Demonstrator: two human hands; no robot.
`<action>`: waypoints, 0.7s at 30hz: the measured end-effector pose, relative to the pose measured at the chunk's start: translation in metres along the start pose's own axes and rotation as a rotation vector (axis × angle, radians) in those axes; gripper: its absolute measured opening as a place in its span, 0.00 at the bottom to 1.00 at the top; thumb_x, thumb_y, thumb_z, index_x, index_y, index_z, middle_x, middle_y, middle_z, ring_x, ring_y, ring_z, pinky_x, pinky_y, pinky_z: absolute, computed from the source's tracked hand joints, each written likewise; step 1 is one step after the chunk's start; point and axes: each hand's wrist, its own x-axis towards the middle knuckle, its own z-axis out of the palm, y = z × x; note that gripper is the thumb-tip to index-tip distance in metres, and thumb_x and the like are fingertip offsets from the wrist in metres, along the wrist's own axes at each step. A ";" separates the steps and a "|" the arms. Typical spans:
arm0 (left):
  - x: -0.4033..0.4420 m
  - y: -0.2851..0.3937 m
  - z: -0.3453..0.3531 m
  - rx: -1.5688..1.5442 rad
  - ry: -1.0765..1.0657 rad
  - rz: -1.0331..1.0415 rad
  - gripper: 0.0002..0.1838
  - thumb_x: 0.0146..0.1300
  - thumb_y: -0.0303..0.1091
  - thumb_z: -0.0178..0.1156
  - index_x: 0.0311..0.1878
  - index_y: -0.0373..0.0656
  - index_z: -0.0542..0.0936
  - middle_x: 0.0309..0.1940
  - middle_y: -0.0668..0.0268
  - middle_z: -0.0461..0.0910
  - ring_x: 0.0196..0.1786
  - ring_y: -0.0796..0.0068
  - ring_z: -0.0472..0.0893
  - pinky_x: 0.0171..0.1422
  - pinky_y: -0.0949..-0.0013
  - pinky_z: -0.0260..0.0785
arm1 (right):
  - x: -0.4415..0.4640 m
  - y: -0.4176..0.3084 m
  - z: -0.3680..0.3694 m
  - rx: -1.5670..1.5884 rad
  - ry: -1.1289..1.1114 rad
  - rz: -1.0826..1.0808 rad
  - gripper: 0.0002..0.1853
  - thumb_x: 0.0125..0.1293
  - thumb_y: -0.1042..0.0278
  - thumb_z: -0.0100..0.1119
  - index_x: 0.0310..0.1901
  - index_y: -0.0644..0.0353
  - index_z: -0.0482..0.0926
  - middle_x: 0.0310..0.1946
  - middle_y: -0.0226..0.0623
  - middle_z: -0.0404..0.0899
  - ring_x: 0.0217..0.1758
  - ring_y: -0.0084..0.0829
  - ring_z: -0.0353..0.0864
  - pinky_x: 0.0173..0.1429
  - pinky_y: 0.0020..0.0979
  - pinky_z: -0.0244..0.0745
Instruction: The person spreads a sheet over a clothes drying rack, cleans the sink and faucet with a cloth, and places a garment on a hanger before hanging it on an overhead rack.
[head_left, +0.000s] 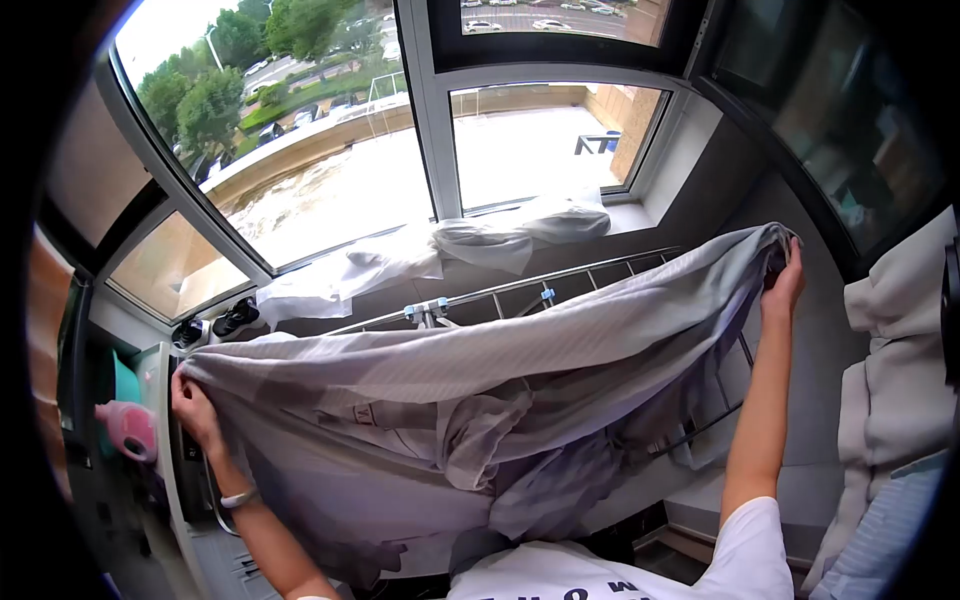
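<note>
Cannot see much of drying rack (428,312) behind grey cloth (430,368) | cannot fully see right hand (785,285) among bunched folds | cannot read whole lettering (622,587), cut by bottom edge | cannot distinguish details on distant cars (482,26)

**Forward and Down From Your Head**

Your camera looks from just above your white shirt (610,569), through a wide round-edged view, across the nearby cloth (400,370) between your left hand (195,412) and right hand (784,284), toward the windows (422,110) beyond.
</note>
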 end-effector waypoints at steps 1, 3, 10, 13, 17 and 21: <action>0.006 0.006 0.021 -0.013 -0.120 -0.036 0.15 0.69 0.32 0.50 0.53 0.34 0.77 0.44 0.52 0.82 0.46 0.61 0.81 0.54 0.65 0.70 | 0.002 0.004 -0.003 -0.061 -0.028 0.021 0.20 0.64 0.50 0.60 0.50 0.57 0.80 0.46 0.31 0.80 0.45 0.27 0.79 0.45 0.30 0.75; -0.021 -0.005 0.053 0.186 -0.220 0.004 0.15 0.65 0.31 0.56 0.53 0.38 0.77 0.48 0.55 0.79 0.46 0.58 0.79 0.52 0.64 0.71 | 0.010 0.022 -0.021 -0.164 -0.138 0.101 0.17 0.63 0.49 0.60 0.46 0.51 0.81 0.41 0.24 0.81 0.41 0.20 0.78 0.38 0.26 0.71; -0.199 0.232 0.093 -0.289 -0.902 0.510 0.22 0.54 0.38 0.68 0.52 0.44 0.78 0.51 0.60 0.75 0.49 0.62 0.77 0.56 0.62 0.68 | -0.045 0.047 -0.048 -0.110 -0.534 0.206 0.17 0.63 0.61 0.64 0.50 0.61 0.79 0.43 0.29 0.81 0.43 0.20 0.79 0.50 0.23 0.70; -0.243 0.244 0.127 -0.073 -1.085 0.883 0.20 0.52 0.38 0.68 0.49 0.45 0.79 0.44 0.64 0.77 0.48 0.64 0.77 0.58 0.59 0.65 | -0.019 0.048 -0.067 -0.218 -0.641 0.155 0.15 0.64 0.73 0.60 0.52 0.66 0.77 0.44 0.32 0.81 0.45 0.22 0.78 0.54 0.22 0.70; -0.170 0.300 0.147 -0.305 -0.716 0.652 0.12 0.56 0.28 0.62 0.45 0.41 0.78 0.34 0.60 0.77 0.39 0.55 0.78 0.40 0.59 0.70 | 0.056 0.010 -0.096 -0.370 -0.322 -0.120 0.12 0.67 0.71 0.56 0.48 0.67 0.81 0.43 0.32 0.82 0.47 0.21 0.77 0.54 0.22 0.68; -0.095 0.364 0.177 -0.532 -0.565 0.304 0.08 0.64 0.29 0.58 0.45 0.38 0.79 0.32 0.56 0.82 0.37 0.61 0.83 0.41 0.63 0.70 | 0.122 -0.022 -0.109 -0.463 -0.064 -0.321 0.17 0.69 0.62 0.57 0.52 0.67 0.80 0.48 0.34 0.81 0.50 0.24 0.76 0.57 0.25 0.66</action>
